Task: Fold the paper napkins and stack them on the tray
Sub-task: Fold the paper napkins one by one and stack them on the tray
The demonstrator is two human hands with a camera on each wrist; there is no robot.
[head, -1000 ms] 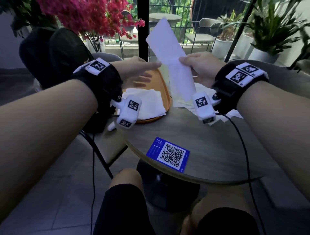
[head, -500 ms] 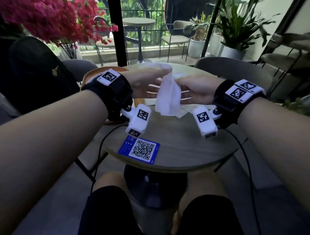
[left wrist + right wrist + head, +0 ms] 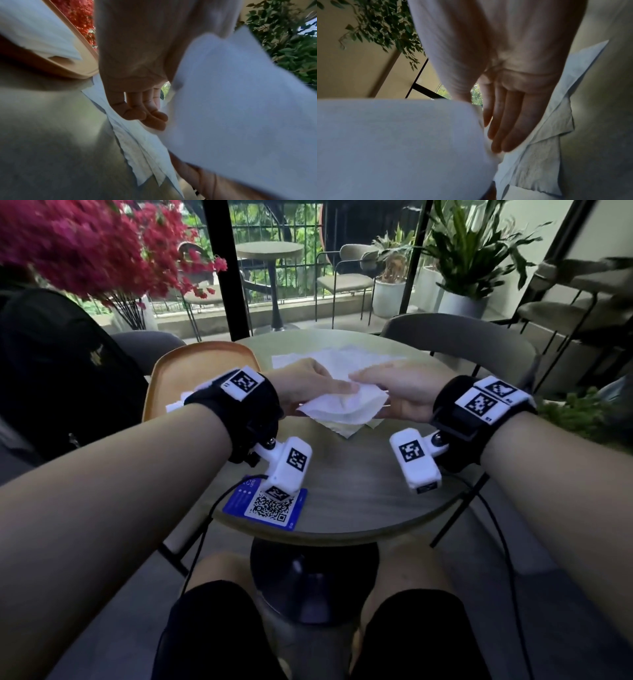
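A small round table (image 3: 356, 491) carries a blue QR-code card (image 3: 265, 505) at its near edge, partly covered by the left wrist's white camera mount. Loose unfolded napkins (image 3: 342, 359) lie spread on the far half of the table, right of the orange tray (image 3: 171, 374), which sits at the far left and overhangs the table edge. A black backpack (image 3: 51, 364) fills the chair to the left, under red flowers (image 3: 85, 244); grey chairs and potted plants stand beyond the table.

Both forearms reach forward over the table, wrists in black bands. The left hand (image 3: 305, 388) and the right hand (image 3: 394, 392) meet over the table's middle, each pinching an end of one white napkin (image 3: 342, 405) between thumb and fingers. The napkin sags doubled between them, just above the loose sheets. In the left wrist view the left hand's fingers (image 3: 145, 111) curl loosely under the sheet's edge; in the right wrist view the right hand's fingers (image 3: 505, 121) lie nearly straight and together behind the sheet, the thumb in front of it.

On the tray rests a small stack of folded white napkins (image 3: 34, 29), mostly hidden behind the left wrist in the head view; only its left edge shows there.
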